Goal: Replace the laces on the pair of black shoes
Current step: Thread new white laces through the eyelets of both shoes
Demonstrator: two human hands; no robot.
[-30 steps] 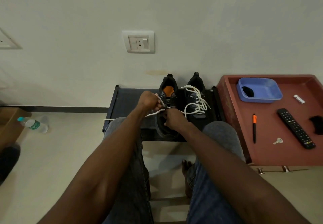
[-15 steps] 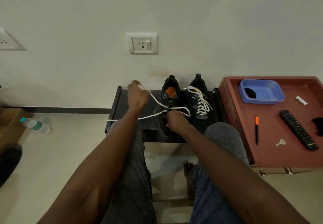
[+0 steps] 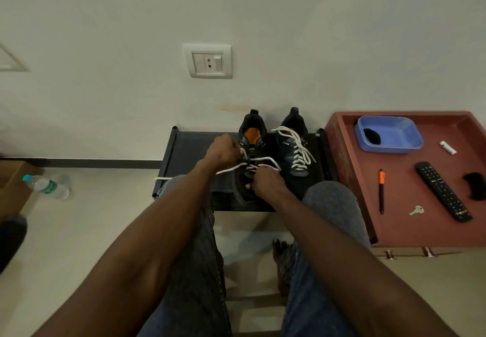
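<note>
White lace (image 3: 231,169) crosses the left shoe (image 3: 249,157) on the black bench (image 3: 184,149), beside the laced shoe (image 3: 294,149); the left hand (image 3: 223,149) pinches it, the right hand (image 3: 265,182) holds the shoe, and a hard tug could pull it out.

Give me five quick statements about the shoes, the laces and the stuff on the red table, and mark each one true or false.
1. The right-hand shoe is fully laced in white. True.
2. The left hand pinches the white lace. True.
3. The remote lies in the blue tray. False: it lies on the red table, outside the tray.
4. The right hand holds the pen. False: it is at the left-hand shoe; the pen lies on the table.
5. A water bottle lies on the floor. True.
</note>
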